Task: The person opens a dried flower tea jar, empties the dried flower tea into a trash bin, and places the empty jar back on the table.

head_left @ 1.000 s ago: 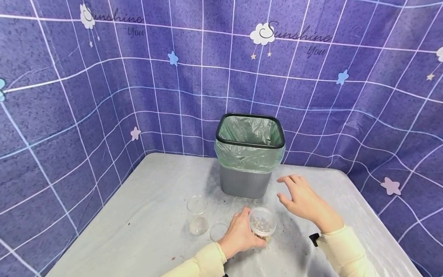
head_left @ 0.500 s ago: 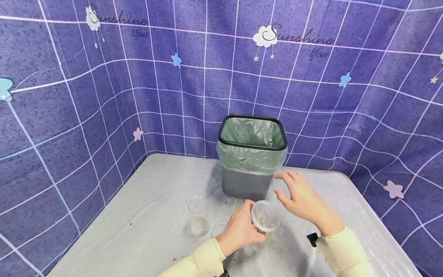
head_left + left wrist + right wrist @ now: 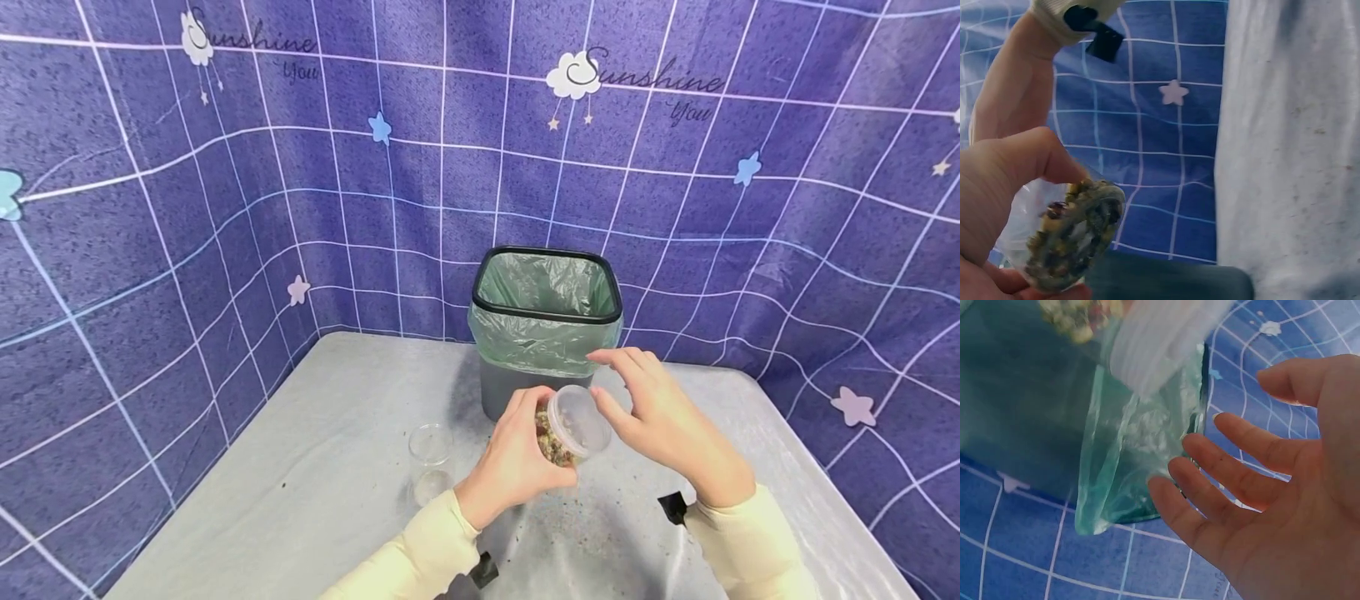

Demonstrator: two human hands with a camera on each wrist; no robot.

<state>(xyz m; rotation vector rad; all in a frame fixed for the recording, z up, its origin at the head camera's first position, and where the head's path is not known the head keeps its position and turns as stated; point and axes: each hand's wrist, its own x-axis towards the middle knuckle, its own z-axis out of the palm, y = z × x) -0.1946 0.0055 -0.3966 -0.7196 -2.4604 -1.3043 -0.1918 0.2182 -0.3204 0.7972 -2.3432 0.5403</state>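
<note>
My left hand (image 3: 513, 457) grips a small clear plastic jar (image 3: 550, 442) filled with dried, mixed yellow, green and dark bits that look like dried flowers. The jar is tilted, its translucent lid (image 3: 587, 419) facing up and to the right. In the left wrist view the thumb and fingers clasp the jar (image 3: 1075, 240) around its side, with the contents pressed toward its base. My right hand (image 3: 651, 421) is just right of the lid, fingers spread and loosely bent, its thumb tip close to the lid's edge. The right wrist view shows its palm and fingers holding nothing.
A grey bin (image 3: 498, 392) with a black rim and green plastic liner (image 3: 532, 343) stands right behind the jar. An empty clear container (image 3: 432, 446) stands left of my left hand. Small specks dot the pale table cover (image 3: 345, 433); purple gridded curtains (image 3: 390, 208) enclose it.
My left hand has lifted the jar up and toward the bin, tilting it so the lid leans right. The right hand has risen slightly and now sits closer to the lid.
</note>
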